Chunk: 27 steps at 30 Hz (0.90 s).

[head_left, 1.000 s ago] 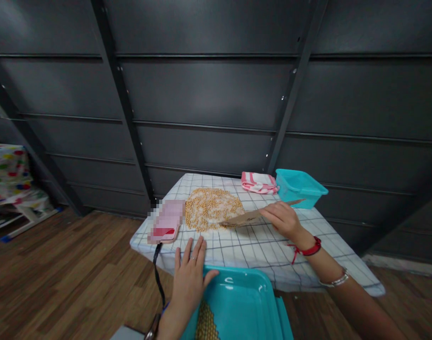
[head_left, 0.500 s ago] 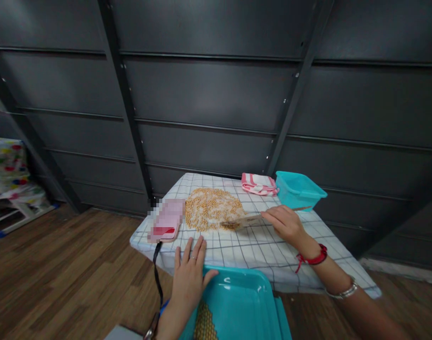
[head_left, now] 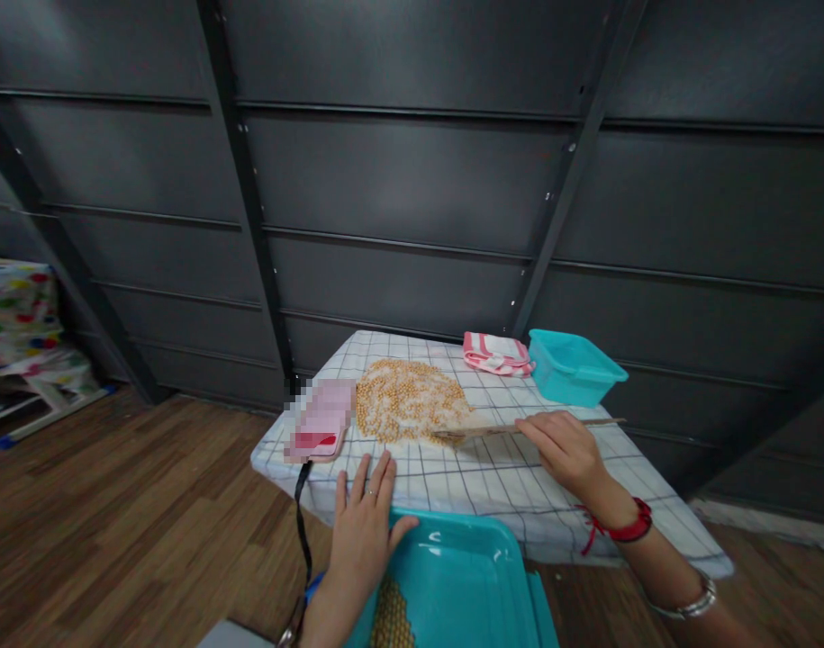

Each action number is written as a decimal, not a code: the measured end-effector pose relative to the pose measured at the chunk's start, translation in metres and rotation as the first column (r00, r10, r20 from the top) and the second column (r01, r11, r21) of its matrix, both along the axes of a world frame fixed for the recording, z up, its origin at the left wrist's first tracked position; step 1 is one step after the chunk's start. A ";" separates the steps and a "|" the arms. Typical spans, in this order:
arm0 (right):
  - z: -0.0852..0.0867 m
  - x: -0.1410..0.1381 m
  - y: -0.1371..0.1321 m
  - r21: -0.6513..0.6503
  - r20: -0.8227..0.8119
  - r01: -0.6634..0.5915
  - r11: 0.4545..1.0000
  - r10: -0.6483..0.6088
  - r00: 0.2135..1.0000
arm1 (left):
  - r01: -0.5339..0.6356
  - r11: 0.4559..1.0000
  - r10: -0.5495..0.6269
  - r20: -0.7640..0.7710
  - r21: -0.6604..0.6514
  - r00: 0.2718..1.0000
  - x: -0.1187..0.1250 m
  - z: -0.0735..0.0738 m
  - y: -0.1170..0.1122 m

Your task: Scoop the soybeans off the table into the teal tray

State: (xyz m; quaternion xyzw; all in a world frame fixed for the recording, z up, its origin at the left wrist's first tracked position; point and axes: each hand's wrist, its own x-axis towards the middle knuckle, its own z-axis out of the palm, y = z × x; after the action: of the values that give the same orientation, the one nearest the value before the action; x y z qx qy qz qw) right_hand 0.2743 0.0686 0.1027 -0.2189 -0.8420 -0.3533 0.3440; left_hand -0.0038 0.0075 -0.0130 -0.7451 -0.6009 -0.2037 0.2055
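Note:
My right hand [head_left: 565, 450] grips a thin, flat, brownish strip [head_left: 493, 431], seen almost edge-on; it looks like cardboard. Its left end touches the near right edge of a spread of small round yellow pieces [head_left: 402, 396] mixed with something white and grainy. I cannot tell whether the pieces are beans or beads. My left hand [head_left: 364, 522] lies with fingers spread on the near edge of the table, its thumb by the rim of a teal tray [head_left: 458, 520]. More round pieces [head_left: 393, 616], darker golden, lie in the tray's left part.
A checked white cloth [head_left: 506, 468] covers the table. A pink phone-like case [head_left: 330, 409] with a black strap lies on the left. Towards the back right are a folded pink-and-white towel [head_left: 498, 353] and a teal basin [head_left: 574, 369]. A dark panelled wall [head_left: 398, 171] stands behind.
My right hand has moved to the right and slightly towards me, with the strip in it. The strip's end has shifted right along the near edge of the spread. My left hand stays put.

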 end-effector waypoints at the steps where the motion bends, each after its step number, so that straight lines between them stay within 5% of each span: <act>1: -0.001 0.000 -0.001 -0.004 -0.002 0.000 1.000 0.000 1.000 | -0.001 1.000 0.001 0.000 -0.002 1.000 0.000 0.000 0.000; 27: 0.005 0.000 -0.021 -0.034 0.025 -0.039 0.999 0.040 0.999 | 0.010 1.000 -0.010 0.002 -0.004 1.000 0.000 0.004 -0.001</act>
State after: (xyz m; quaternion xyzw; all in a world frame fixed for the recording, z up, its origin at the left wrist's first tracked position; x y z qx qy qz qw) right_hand 0.2740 0.0479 0.1074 -0.2033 -0.8562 -0.3350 0.3366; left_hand -0.0036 0.0064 -0.0087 -0.7482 -0.5980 -0.2043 0.2021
